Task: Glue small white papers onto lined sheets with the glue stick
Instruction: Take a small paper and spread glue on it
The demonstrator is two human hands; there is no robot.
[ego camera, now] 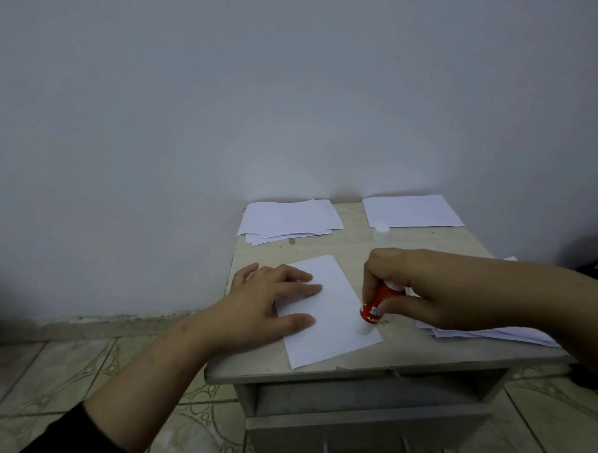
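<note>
A person works at a small worktop [326,249] set against a plain wall, the left hand [273,296] laid flat with straight fingers on a white paper [329,314] to pin it in place. The right hand [427,285] is curled round a red glue stick [374,307], tilted so that its pale tip touches the paper near the lower right corner. The stick's cap [381,232] stands apart, farther back on the worktop. Two stacks wait at the back edge, a left stack [288,218] of several loosely fanned sheets and a right stack [410,210] lying neater; more sheets [484,334] lie under the right forearm. In the dim light no ruling can be made out on any sheet, so which pile holds lined sheets and which holds finished work is uncertain. Judged from this, the job appears to be in mid-run: glue is going onto one paper, which has not yet been turned and pressed onto a sheet, and the waiting stacks suggest a good many pairs are left to do.
</note>
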